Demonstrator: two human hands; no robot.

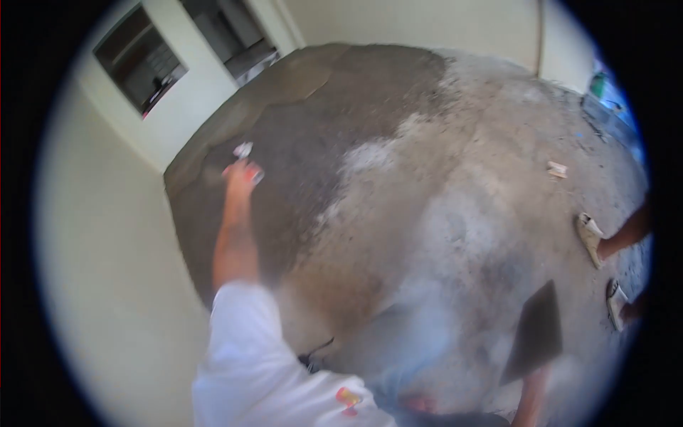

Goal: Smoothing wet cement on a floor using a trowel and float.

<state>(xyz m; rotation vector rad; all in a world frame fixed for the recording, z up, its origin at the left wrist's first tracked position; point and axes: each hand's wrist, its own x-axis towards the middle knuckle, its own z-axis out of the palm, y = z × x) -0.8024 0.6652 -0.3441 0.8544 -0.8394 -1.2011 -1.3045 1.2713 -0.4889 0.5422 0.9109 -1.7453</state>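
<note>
My left arm reaches far out over the dark, damp-looking floor layer (pixel 299 164). At its end my left hand (pixel 243 173) is smeared by motion, so its fingers do not show clearly. A small white thing (pixel 242 149) appears just beyond the hand, and a greyish bit (pixel 257 176) shows at its right side. Whether either is held I cannot tell. Low on the right, my right hand (pixel 537 376) grips a dark, flat, rectangular trowel (pixel 535 333), tilted up off the floor. Its handle is hidden.
Pale, dusty concrete (pixel 455 220) borders the dark layer on the right. A small whitish block (pixel 557 169) lies there. Another person's light shoes (pixel 590 240) stand at the right edge. A cream wall (pixel 117 235) runs along the left; a doorway (pixel 231 35) opens at the back.
</note>
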